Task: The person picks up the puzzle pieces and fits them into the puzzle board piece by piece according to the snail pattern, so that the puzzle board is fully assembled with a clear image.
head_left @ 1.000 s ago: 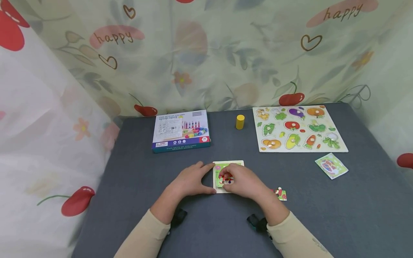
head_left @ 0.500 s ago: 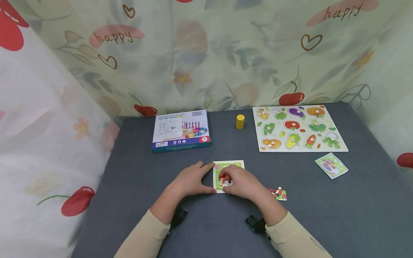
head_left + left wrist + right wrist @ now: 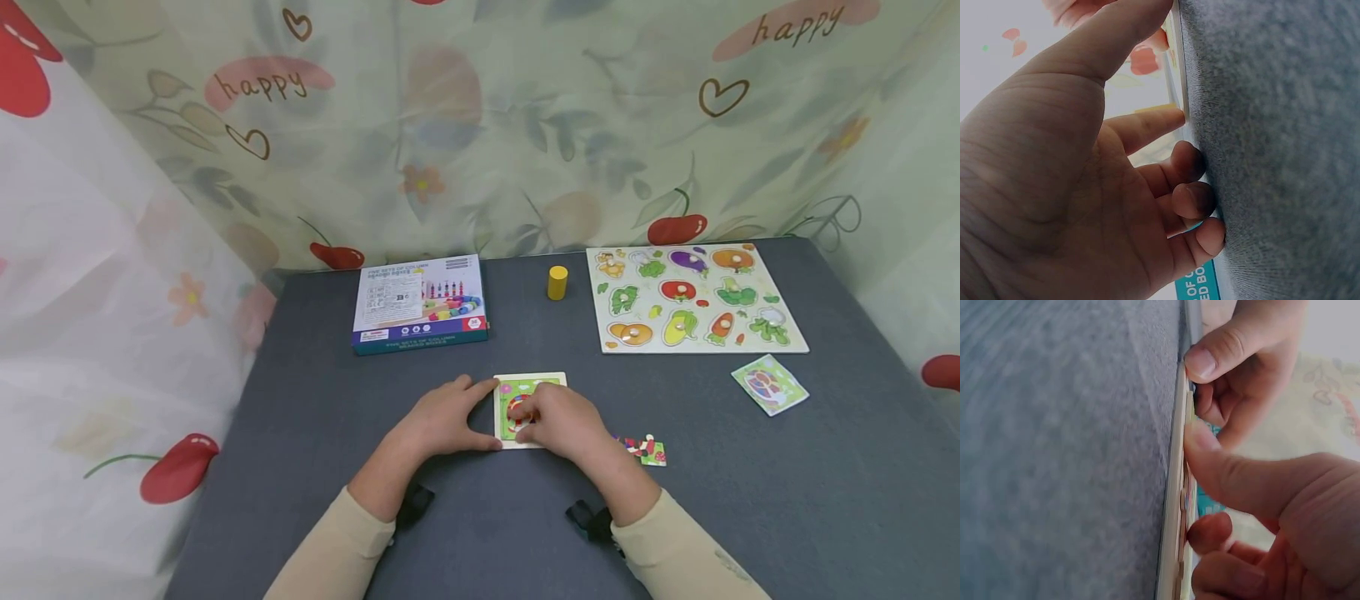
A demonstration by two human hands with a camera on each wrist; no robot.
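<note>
A small jigsaw board [image 3: 555, 377] with a pale rim and a green picture lies flat before me. At its left side, my left hand [image 3: 446, 423] is spread, thumb near the lower corner and index finger near the upper one. Its other fingertips rest on the cloth in the left wrist view. My right hand [image 3: 566, 423] is over the board, its thumb and curled fingers on a puzzle piece [image 3: 1190, 403] that sits slightly raised, mostly covered. Several loose puzzle pieces [image 3: 655, 454] lie right of the board, partly behind the right wrist.
Behind stand a boxed bead set [image 3: 420, 304] and a yellow cylinder [image 3: 557, 283]. A vegetable puzzle board [image 3: 701, 300] lies at the back right, with a small picture card [image 3: 770, 385] in front of it. Floral curtains [image 3: 480, 125] border the dark tabletop [image 3: 300, 400].
My right hand shifts slightly on the board and its wrist draws a little left and nearer, uncovering more of the loose pieces. A red, rounded part of the picture now shows. The left hand stays put.
</note>
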